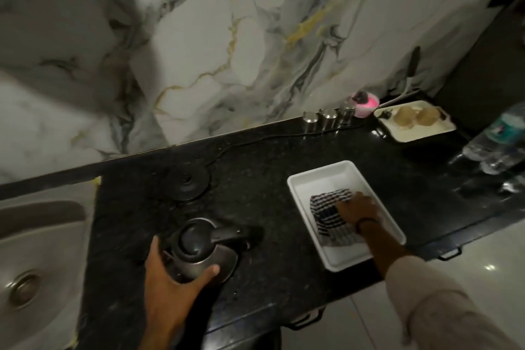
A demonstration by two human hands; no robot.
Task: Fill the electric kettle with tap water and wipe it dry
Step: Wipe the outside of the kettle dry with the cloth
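Note:
The steel electric kettle [204, 247] with a black lid and handle stands on the black granite counter [270, 264], near its front left. My left hand [173, 287] wraps around the kettle's body from the front. A striped blue and white cloth [326, 213] lies in a white tray [318, 176] to the right. My right hand [358, 210] rests on the cloth with fingers curled onto it. The kettle's round black base [187, 182] sits behind the kettle, its cord running along the wall.
A pale sink [31, 264] with a metal drain lies at the left. At the back right stand three small metal canisters [326, 118], a pink object [365, 104] and a cream tray [414, 122] with food. Plastic water bottles [500, 139] lie at the far right.

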